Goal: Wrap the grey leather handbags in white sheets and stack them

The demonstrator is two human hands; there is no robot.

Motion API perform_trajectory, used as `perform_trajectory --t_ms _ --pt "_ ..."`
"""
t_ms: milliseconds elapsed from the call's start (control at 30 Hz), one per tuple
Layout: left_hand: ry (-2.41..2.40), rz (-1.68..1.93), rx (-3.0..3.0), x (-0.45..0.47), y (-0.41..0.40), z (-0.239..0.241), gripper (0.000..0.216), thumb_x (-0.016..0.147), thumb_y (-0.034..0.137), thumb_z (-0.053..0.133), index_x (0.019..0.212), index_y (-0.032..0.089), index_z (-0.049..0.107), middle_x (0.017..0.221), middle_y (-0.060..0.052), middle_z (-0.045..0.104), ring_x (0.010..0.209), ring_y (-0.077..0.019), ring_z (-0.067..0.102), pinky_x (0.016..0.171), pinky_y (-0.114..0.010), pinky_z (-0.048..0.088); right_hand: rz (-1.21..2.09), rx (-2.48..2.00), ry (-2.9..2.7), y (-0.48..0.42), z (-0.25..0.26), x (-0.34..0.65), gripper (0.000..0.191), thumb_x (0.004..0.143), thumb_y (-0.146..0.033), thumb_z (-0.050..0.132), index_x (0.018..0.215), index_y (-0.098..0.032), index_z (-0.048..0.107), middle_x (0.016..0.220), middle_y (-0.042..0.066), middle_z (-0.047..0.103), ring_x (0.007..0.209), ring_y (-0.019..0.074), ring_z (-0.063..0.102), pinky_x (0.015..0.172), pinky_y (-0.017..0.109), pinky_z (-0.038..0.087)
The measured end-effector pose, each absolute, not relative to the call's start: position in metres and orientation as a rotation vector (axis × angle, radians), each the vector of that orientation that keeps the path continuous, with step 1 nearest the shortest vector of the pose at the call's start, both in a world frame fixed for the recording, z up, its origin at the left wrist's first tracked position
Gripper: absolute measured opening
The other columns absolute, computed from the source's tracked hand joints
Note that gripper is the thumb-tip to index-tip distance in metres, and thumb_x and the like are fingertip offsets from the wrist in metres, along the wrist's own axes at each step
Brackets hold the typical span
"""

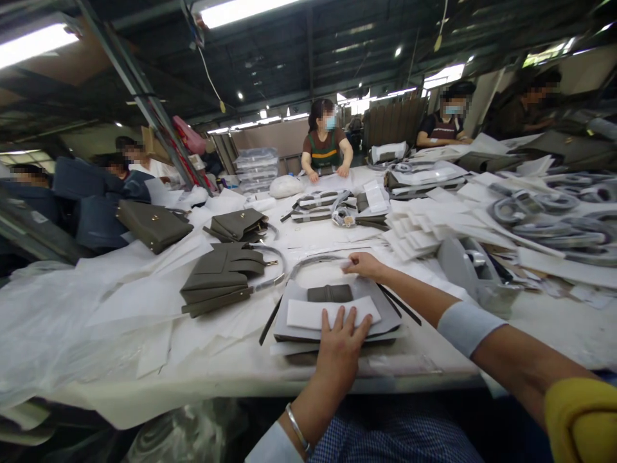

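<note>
In front of me a grey-brown handbag (330,294) lies flat on the table, partly covered by a pale grey sheet. A white foam strip (308,314) rests across it. My left hand (339,344) lies over the strip's right half with its fingers spread, pressing on it. Behind the bag arches its handle (308,260), wrapped in clear film. At the right end of that arch, the fingertips of my right hand (365,265) pinch the wrapped handle. Dark straps (403,306) stick out on both sides of the bag.
Several finished-looking bags (222,276) lie to the left on white sheets. A stack of white foam pieces (419,228) and wrapped handles (554,215) are on the right. Across the table a co-worker (328,145) handles a sheet; other people sit further off. The table's front edge (400,384) is close to me.
</note>
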State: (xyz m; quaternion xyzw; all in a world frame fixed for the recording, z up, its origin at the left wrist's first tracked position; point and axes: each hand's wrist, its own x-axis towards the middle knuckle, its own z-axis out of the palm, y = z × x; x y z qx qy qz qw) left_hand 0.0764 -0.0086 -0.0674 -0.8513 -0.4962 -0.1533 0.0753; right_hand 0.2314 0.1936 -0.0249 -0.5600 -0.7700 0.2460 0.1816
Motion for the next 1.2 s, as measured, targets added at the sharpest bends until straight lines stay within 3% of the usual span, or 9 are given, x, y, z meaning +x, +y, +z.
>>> perform_trajectory --t_ms 133,333,467,633,733,867,1000,1200 --pt "-1.504 -0.479 -2.584 0.077 -0.009 -0.066 0.053 0.098 0.020 0.046 0.149 0.033 0.038 0.151 -0.006 0.049 0.138 -0.0325 0.045 0.112 -0.069 0.030 0.681 -1.360 -2.122 0.175 -0.017 0.255 0.029 0.074 -0.045 0.069 0.082 -0.017 0.071 0.079 0.002 0.074 0.078 0.0219 0.068 0.071 0.029 0.050" --pt "-1.499 -0.488 -2.576 0.077 -0.010 -0.062 0.052 0.098 0.019 0.045 0.148 0.032 0.040 0.149 -0.008 0.051 0.137 -0.0329 0.045 0.111 -0.069 0.030 0.739 -1.055 -2.242 0.117 -0.022 0.281 0.030 0.089 -0.036 0.054 0.105 -0.023 0.077 0.110 0.003 0.076 0.105 0.0236 0.070 0.099 0.034 0.050" --pt "-1.501 -0.489 -2.553 0.079 -0.009 -0.063 0.053 0.098 0.019 0.046 0.148 0.031 0.039 0.149 -0.008 0.051 0.137 -0.0312 0.046 0.113 -0.068 0.029 0.536 -0.980 -2.419 0.083 -0.029 0.288 0.035 0.095 -0.026 0.046 0.121 -0.024 0.071 0.121 0.004 0.072 0.112 0.0231 0.067 0.101 0.037 0.051" --pt "-1.556 -0.556 -2.522 0.081 -0.009 -0.068 0.048 0.098 0.021 0.045 0.146 0.017 0.041 0.145 -0.013 0.054 0.138 -0.0274 0.045 0.117 -0.062 0.026 0.182 -0.876 -2.544 0.050 -0.039 0.285 0.041 0.097 -0.013 0.040 0.129 -0.018 0.064 0.128 0.009 0.068 0.122 0.0216 0.062 0.110 0.042 0.046" --pt "-1.603 -0.598 -2.495 0.083 -0.010 -0.068 0.048 0.097 0.020 0.046 0.145 0.015 0.041 0.143 -0.013 0.056 0.139 -0.0249 0.045 0.119 -0.058 0.027 -0.040 -0.812 -2.526 0.032 -0.048 0.282 0.041 0.094 -0.007 0.042 0.126 -0.015 0.065 0.125 0.013 0.069 0.121 0.0233 0.063 0.109 0.045 0.047" --pt "-1.622 -0.608 -2.464 0.085 -0.011 -0.064 0.053 0.098 0.022 0.046 0.150 0.023 0.035 0.146 -0.009 0.054 0.138 -0.0236 0.046 0.118 -0.055 0.030 -0.199 -0.757 -2.479 0.021 -0.052 0.280 0.035 0.094 -0.005 0.044 0.116 -0.015 0.069 0.121 0.013 0.071 0.114 0.0235 0.067 0.106 0.045 0.050" --pt "-1.599 -0.553 -2.469 0.084 -0.011 -0.064 0.051 0.100 0.024 0.044 0.150 0.033 0.037 0.152 -0.004 0.048 0.138 -0.0249 0.046 0.116 -0.056 0.032 -0.030 -0.777 -2.491 0.019 -0.039 0.283 0.030 0.097 -0.012 0.044 0.111 -0.018 0.069 0.115 0.010 0.074 0.106 0.0203 0.070 0.097 0.036 0.056" --pt "-1.550 -0.546 -2.505 0.082 -0.011 -0.069 0.047 0.101 0.026 0.042 0.148 0.033 0.041 0.150 -0.002 0.049 0.141 -0.0258 0.042 0.116 -0.059 0.030 0.191 -0.914 -2.564 0.026 -0.018 0.291 0.031 0.102 -0.034 0.044 0.099 -0.024 0.073 0.096 0.006 0.077 0.088 0.0196 0.073 0.087 0.031 0.055"
